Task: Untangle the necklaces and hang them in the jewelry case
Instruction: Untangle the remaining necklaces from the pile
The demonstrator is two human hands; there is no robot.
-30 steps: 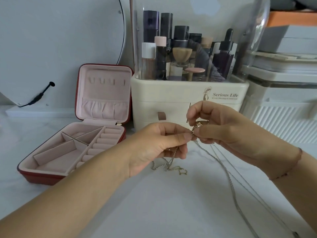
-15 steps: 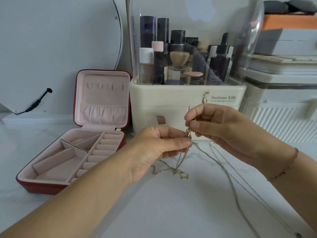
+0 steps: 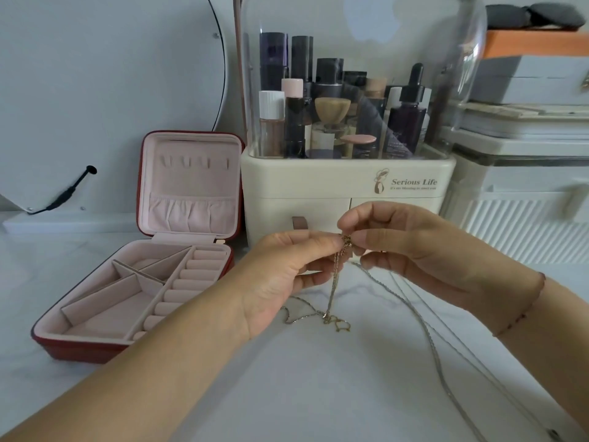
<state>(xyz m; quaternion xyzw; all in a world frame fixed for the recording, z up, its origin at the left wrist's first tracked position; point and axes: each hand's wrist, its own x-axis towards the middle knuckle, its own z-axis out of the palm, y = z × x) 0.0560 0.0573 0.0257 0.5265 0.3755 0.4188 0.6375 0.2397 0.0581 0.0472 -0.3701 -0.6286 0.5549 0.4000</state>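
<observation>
A small knot of tangled necklaces (image 3: 346,241) hangs above the white tabletop, pinched from both sides. My left hand (image 3: 287,275) pinches it from the left and my right hand (image 3: 404,250) from the right. A thin gold chain (image 3: 333,291) drops from the knot to a gold pendant (image 3: 338,323) lying on the table. Silver chains (image 3: 424,323) trail from the knot toward the lower right. The red jewelry case (image 3: 134,295) stands open at the left, its pink lid (image 3: 191,183) upright with a row of hooks that hold nothing.
A cream cosmetics organizer (image 3: 347,193) with bottles under a transparent cover stands right behind my hands. A round mirror (image 3: 105,90) with a black cable leans at the back left. White storage boxes (image 3: 522,173) are stacked at the right.
Both hands have stayed together on the knot, fingers shifting slightly. The gold chain now hangs straighter down to the pendant. The view tilted up a little.
</observation>
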